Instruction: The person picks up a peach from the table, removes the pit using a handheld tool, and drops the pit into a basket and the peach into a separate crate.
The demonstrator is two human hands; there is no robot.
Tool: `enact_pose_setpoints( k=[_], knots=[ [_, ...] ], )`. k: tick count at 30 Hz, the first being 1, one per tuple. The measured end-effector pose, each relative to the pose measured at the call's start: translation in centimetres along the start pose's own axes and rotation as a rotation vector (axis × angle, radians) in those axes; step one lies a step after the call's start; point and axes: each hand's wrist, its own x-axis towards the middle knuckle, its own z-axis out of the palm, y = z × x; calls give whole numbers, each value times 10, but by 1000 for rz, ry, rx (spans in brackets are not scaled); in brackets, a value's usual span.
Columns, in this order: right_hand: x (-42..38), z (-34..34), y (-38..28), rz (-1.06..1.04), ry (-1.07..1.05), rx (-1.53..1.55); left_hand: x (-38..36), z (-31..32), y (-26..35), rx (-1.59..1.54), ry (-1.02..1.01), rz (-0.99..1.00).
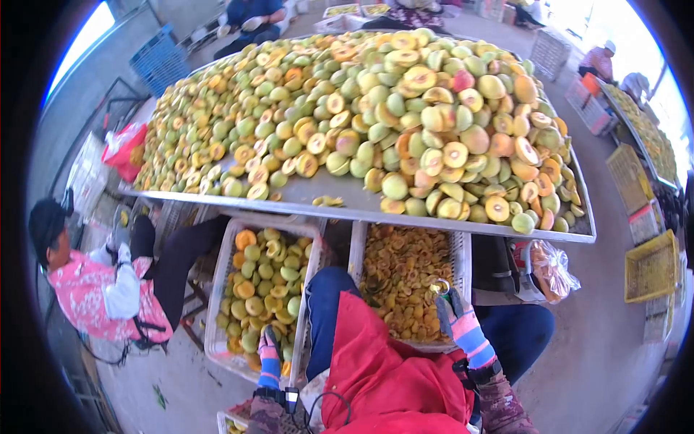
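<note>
A ring-like metal tool (pixel 439 286) could drop into the fruit pieces (pixel 405 271) beneath the fingers should the grip slacken; a worker's gloved right hand (pixel 455 320) appears to pinch it. The left hand (pixel 270 349) reaches down to the fruit halves (pixel 264 278) just ahead of its fingers, whose closure cannot be told.

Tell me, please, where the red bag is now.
In the head view, the red bag is at the left, beside the left end of the tray, above the person in pink.
</note>
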Motion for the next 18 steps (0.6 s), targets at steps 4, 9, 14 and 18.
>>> enact_pose_setpoints(
  k=[4, 9, 14, 18],
  knots=[
    [-3, -13, -44, 309, 3, 362, 56, 20, 134, -566, -40, 44],
    [-27, 3, -21, -123, 132, -56, 125, 121, 356, 121, -369, 740],
    [-47, -2, -25, -52, 162, 61, 155, 172, 385, 416, -574, 772],
    [-36, -9, -31, 61, 36, 334, 131, 119, 338, -1120, -813, 73]
  ],
)
